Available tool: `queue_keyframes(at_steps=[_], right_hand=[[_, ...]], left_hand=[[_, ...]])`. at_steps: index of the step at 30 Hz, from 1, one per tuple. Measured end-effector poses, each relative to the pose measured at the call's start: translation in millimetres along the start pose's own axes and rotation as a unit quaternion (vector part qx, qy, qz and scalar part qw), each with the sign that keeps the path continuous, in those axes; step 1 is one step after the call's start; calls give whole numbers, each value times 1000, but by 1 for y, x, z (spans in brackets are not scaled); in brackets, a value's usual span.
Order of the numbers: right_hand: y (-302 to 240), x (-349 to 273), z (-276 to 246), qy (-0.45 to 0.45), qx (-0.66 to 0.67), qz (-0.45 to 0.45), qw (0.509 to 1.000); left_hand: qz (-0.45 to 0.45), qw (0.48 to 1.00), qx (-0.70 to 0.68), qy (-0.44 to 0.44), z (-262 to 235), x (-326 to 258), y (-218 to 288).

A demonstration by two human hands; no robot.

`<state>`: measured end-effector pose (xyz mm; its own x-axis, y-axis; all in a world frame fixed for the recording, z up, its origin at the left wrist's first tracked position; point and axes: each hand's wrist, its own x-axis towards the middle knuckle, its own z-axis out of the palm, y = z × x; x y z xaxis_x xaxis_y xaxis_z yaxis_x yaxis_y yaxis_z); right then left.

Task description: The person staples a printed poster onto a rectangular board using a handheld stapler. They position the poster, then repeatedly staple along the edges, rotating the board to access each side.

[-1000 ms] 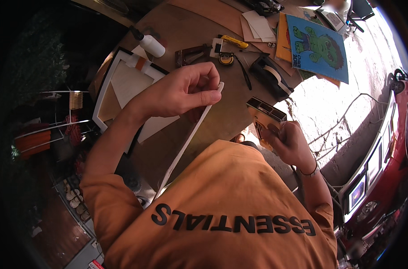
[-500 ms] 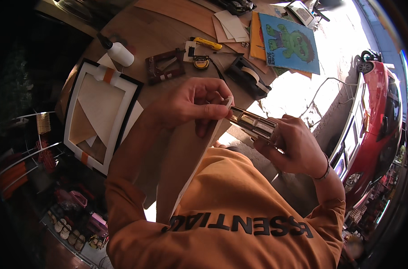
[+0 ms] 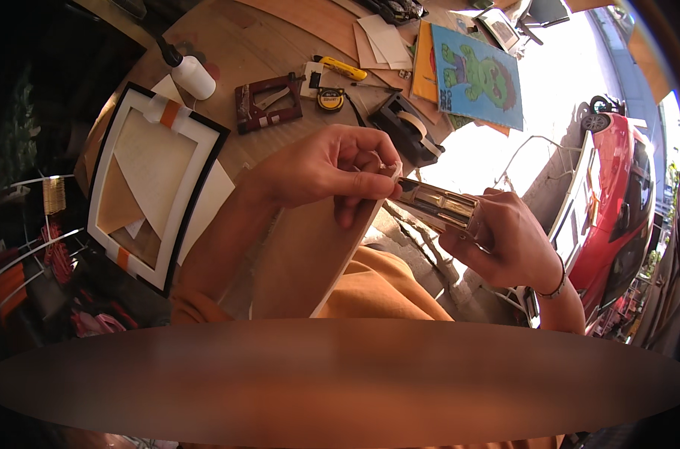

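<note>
My left hand [image 3: 336, 176] pinches the upper corner of a thin, pale brown board [image 3: 306, 258] between thumb and fingers. The board stands tilted in front of my body, its lower end hidden by a blurred patch. In my right hand [image 3: 508, 243] is a shiny metal hand tool [image 3: 448, 207], which looks like a plier stapler. Its narrow end points left and meets the board's corner by my left fingertips; whether the jaws grip the edge cannot be made out.
On the wooden table [image 3: 228, 45] lie a dark red staple gun [image 3: 269, 103], tape measure [image 3: 330, 99], yellow cutter [image 3: 344, 68] and tape dispenser [image 3: 406, 129]. Left are a white bottle [image 3: 194, 77] and black-edged frame [image 3: 177, 232]. A blue picture [image 3: 478, 75] lies at the back; a red car [image 3: 613, 217] stands right.
Both hands, with the board and the metal tool, have shifted slightly right in view. The table's things appear a little further left. Both holds are unchanged.
</note>
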<state>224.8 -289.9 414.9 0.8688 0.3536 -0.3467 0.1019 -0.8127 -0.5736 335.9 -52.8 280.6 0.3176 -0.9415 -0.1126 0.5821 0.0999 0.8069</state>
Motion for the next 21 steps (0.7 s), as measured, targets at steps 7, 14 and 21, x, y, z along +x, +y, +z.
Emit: queue_keyframes(at_steps=[7, 14, 21], right_hand=[[-5, 0, -1, 6, -1, -1, 1000], [-16, 1, -7, -15, -63, 38, 997], [-10, 2, 9, 83, -8, 95, 992]], left_hand=[[6, 1000, -2, -8, -1, 1, -3], [13, 1000, -6, -18, -1, 3, -7], [17, 1000, 10, -17, -2, 11, -9]])
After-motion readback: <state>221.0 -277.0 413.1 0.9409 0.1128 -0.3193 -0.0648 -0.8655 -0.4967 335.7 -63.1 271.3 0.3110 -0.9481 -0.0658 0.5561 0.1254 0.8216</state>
